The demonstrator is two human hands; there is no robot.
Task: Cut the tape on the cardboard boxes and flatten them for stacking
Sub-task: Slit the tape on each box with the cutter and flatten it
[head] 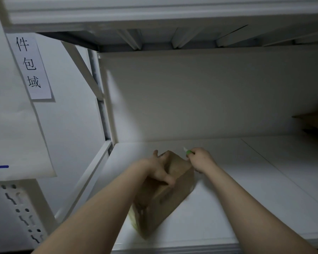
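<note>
Cardboard box [165,195] sits low in the frame's centre on a white shelf [246,189]. Left hand [159,168] grips its top, fingers spread and curled. Right hand [200,159], just beside the box's far corner, closes its fingers around a green cutter [188,152].

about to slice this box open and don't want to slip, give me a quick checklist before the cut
1. Box lying on the shelf: ok.
2. Left hand holding the box from above: ok.
3. Right hand gripping the cutter: ok.
4. Blade out: ok, a pale tip shows past the green handle.
5. Blade on the box: not ok, it is off the box, beside its far end.
6. Left fingers clear of the cut line: cannot tell, the box top is blurred.
</note>
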